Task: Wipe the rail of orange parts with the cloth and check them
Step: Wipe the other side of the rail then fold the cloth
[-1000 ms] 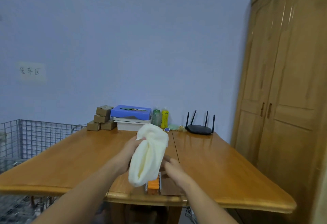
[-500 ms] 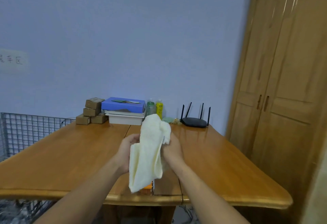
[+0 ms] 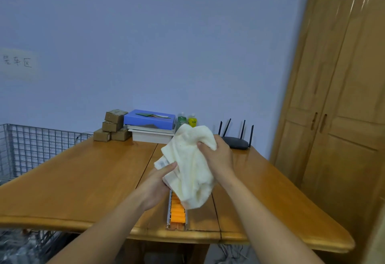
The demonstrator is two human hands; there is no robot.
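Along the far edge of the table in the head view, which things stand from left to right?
Brown cardboard boxes → blue box on white books → green bottle → yellow bottle → black router with antennas.

The cloth [image 3: 191, 165] hides the far stretch of the rail [image 3: 176, 213] of orange parts. The wire basket [image 3: 31, 147] off the table's [image 3: 83, 180] left edge is cropped, and the bottle labels are unreadable.

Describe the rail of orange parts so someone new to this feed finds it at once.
Start at the wooden table and follow its centre seam to the near edge. There, just below the cream cloth held by both hands, lies the rail of orange parts: a narrow metal channel pointing away from the viewer. It is the only bright orange thing on the table.
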